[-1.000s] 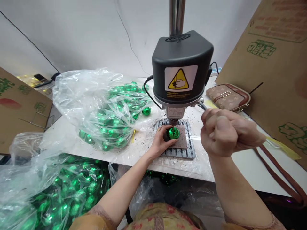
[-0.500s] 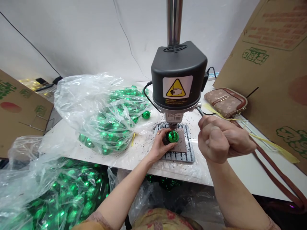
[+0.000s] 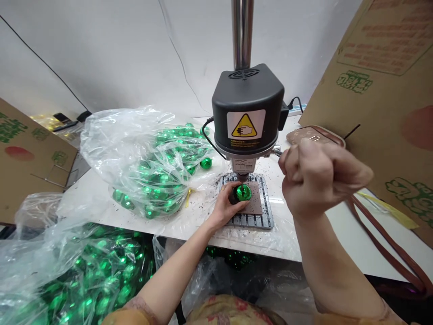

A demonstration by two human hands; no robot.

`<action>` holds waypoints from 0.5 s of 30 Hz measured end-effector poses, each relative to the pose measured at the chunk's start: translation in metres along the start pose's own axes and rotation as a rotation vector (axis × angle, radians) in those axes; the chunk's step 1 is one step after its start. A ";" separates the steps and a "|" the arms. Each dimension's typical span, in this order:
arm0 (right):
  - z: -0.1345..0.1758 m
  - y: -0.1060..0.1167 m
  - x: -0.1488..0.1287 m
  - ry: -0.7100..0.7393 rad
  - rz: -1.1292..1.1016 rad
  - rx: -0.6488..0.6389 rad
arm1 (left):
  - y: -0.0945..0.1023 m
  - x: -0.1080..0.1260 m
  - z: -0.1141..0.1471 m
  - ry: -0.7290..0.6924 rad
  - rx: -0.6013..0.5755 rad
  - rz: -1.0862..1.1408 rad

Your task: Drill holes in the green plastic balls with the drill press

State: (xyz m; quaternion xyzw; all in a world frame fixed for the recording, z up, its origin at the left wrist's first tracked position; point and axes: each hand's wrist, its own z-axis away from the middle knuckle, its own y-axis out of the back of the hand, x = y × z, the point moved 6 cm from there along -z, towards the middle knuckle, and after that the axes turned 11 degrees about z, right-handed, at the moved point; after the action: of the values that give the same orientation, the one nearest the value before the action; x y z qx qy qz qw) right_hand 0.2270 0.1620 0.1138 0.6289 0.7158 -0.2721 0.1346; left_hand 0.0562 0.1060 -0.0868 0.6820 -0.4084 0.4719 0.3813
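Note:
A black drill press [image 3: 248,108] with a yellow warning label stands on the table. Under its chuck [image 3: 242,177], my left hand [image 3: 226,204] grips a shiny green ball [image 3: 243,192] between thumb and fingers, against the brown pad [image 3: 257,201] on the slotted metal base [image 3: 250,220]. The drill tip is at the top of the ball; how deep it sits I cannot tell. My right hand [image 3: 320,176] is closed in a fist around the press's feed lever [image 3: 277,152], most of which the fingers hide.
A clear plastic bag [image 3: 115,140] of green balls lies left of the press, one loose ball [image 3: 205,163] beside it. Another bag [image 3: 91,275] of them sits lower left. Cardboard boxes [image 3: 382,135] flank the table. A patterned purse [image 3: 299,135] lies behind my right hand.
My right hand has risen with the lever, now covering more of the purse. My left hand keeps the ball under the drill. The view has shifted slightly.

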 end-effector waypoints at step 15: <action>-0.021 -0.005 -0.005 -0.022 -0.120 0.073 | -0.028 0.022 0.165 -0.345 -0.757 -0.545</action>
State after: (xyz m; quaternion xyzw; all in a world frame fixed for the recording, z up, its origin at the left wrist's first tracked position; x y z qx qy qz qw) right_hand 0.2260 0.1690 0.1352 0.5864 0.7403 -0.3124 0.1028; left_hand 0.1411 -0.0369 -0.1129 0.6460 -0.4149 0.0538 0.6385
